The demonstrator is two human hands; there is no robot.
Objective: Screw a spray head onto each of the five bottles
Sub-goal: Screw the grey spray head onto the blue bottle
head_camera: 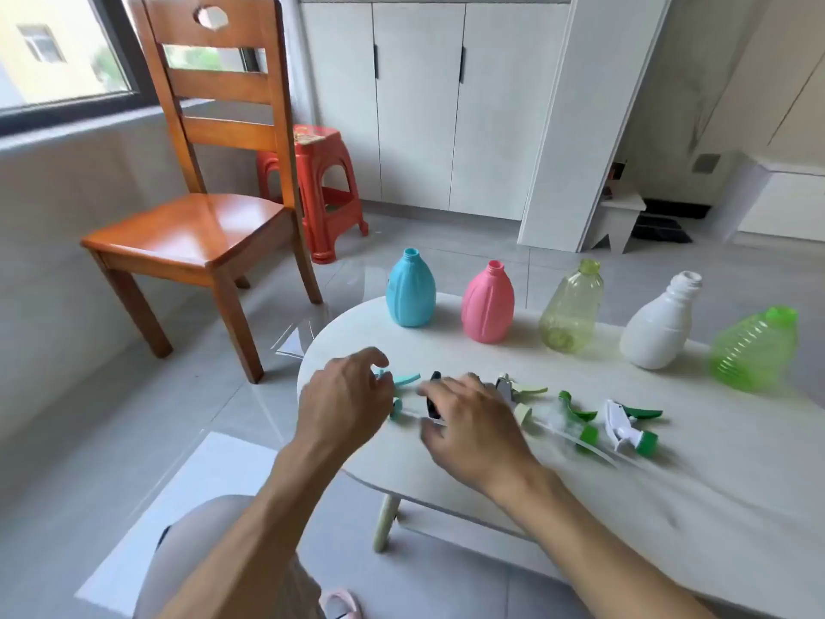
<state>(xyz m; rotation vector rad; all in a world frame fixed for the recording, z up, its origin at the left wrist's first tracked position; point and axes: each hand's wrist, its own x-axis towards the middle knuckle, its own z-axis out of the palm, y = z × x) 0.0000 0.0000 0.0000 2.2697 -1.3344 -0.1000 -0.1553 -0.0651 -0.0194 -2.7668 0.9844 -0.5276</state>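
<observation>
Several open bottles stand in a row along the far side of the white table (669,484): blue (410,290), pink (487,303), pale yellow-green (571,308), white (660,326) and bright green (754,350). In front of them lie the spray heads: teal (404,381), black (433,406), pale green (520,393), green (578,417) and white-green (629,424). My left hand (343,402) hovers over the teal head with fingers curled, while my right hand (473,422) covers the black head. Whether either hand grips a head is hidden.
A wooden chair (196,216) stands to the left of the table, with a red plastic stool (321,185) behind it. White cabinets (424,105) line the back wall. My knee (214,551) is below the table's near edge.
</observation>
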